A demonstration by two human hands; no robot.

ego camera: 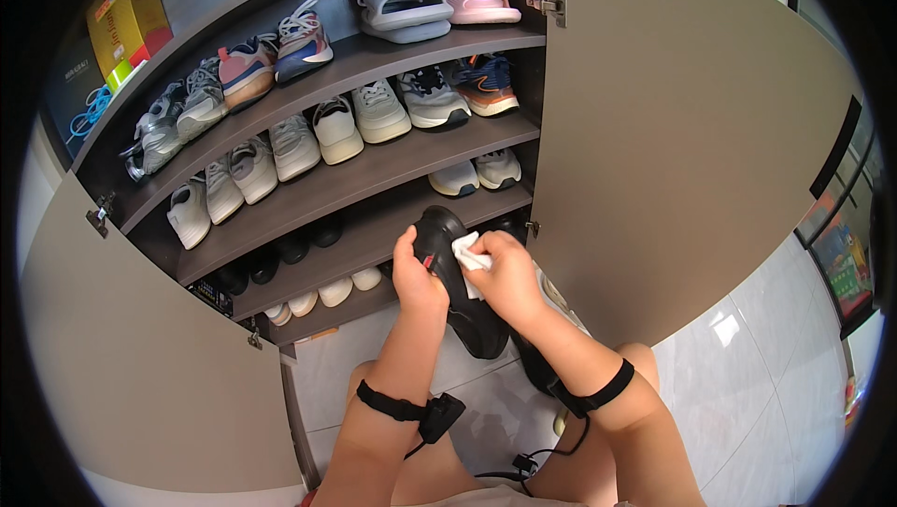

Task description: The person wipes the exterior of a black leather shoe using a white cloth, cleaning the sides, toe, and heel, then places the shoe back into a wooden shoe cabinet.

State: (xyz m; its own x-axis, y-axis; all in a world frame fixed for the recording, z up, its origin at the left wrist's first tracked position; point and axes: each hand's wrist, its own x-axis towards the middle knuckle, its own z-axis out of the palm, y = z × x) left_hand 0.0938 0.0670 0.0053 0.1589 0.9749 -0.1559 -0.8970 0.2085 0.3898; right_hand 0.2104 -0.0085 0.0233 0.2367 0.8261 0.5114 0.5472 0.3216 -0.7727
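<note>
In front of the shoe cabinet, my left hand [419,272] grips a black shoe [478,328] along its left side. The shoe is tilted, and a small red tag shows near my left thumb. My right hand [514,276] pinches a folded white tissue or cloth [471,252] that lies against the shoe's right side. Part of the shoe is hidden behind both hands. Below my right forearm, another dark shoe [536,367] is on the floor, partly covered by the arm.
The open shoe cabinet [392,209] holds several rows of sneakers, slippers [408,6] and dark shoes. Its left door [161,360] and right door [673,135] stand open on either side. Boxes [129,16] sit on top at left. Cables run from black arm straps [392,402] near my legs.
</note>
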